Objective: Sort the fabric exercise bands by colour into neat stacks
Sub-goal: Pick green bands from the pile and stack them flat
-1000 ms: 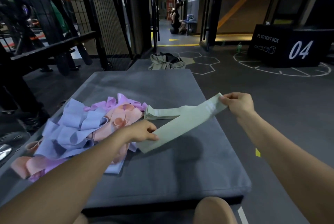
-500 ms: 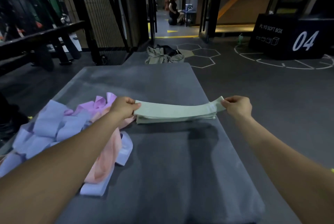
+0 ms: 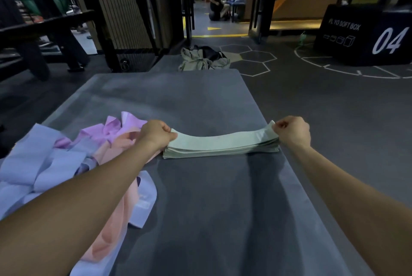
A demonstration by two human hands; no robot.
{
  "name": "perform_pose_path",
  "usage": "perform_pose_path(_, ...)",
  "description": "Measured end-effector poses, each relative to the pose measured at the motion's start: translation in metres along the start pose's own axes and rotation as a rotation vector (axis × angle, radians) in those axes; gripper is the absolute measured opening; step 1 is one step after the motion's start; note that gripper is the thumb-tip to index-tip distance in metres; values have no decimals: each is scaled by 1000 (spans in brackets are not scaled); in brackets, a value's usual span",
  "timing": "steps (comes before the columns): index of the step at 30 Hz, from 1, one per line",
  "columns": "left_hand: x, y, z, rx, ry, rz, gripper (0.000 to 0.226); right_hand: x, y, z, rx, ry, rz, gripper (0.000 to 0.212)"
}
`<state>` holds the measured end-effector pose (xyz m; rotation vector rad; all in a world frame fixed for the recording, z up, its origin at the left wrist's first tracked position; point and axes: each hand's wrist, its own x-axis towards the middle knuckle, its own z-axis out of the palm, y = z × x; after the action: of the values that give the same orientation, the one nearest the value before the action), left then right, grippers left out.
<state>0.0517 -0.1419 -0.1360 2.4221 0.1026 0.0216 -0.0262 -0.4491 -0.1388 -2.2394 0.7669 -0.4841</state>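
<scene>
Your left hand pinches the left end of the top pale green fabric exercise band, fingers curled over the edge, and your right hand grips the right end the same way, knuckles up. Between your two hands the band sags slightly in the middle and lies along the stack of pale green folded bands directly beneath it. That stack sits across the middle of the grey padded mat, edges fairly even, running left to right.

To your left, the unsorted heap spreads over the mat's near-left part: lavender-blue fabric bands in loose loops closest to the edge, lilac-pink fabric bands at the far side of the heap, and peach fabric bands trailing toward you under your left forearm. The heap's right edge lies just beside the green stack's left end.

Beyond the mat, a crumpled grey-green garment lies on the dark floor. Off to the right stands a black soft plyo box marked 04. Down the corridor, another person crouches by a blue stool.
</scene>
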Motion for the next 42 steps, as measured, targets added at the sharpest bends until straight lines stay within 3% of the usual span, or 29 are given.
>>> perform_pose_path(9, 0, -6, 5, 2, -38, 93, 24, 0, 2, 7, -126, -9, -61, 14)
perform_pose_path(13, 3, -14, 3, -56, -100, 180, 51, -4, -8, 10, -410, 43, -329, 28)
perform_pose_path(15, 4, -18, -1, -27, -168, 239, 69, -12, -24, 20, -388, -46, -487, 34)
perform_pose_path(18, 3, -23, -4, 35, -276, 278, 88, -32, -51, 46, -366, -382, -648, 52)
perform_pose_path(20, 2, -24, -3, 1, -325, 273, 88, -41, -66, 63, -413, -549, -697, 67)
perform_pose_path(23, 4, -29, 1, -21, -318, 274, 79, -46, -81, 82, -442, -654, -721, 77)
perform_pose_path(28, 8, -31, 2, -39, -310, 307, 62, -49, -91, 102, -432, -731, -720, 59)
perform_pose_path(39, 7, -31, -1, -3, -311, 276, 67, -52, -89, 99, -409, -758, -720, 59)
perform_pose_path(42, 2, -25, -6, 68, -305, 290, 83, -52, -89, 98, -470, -737, -755, 62)
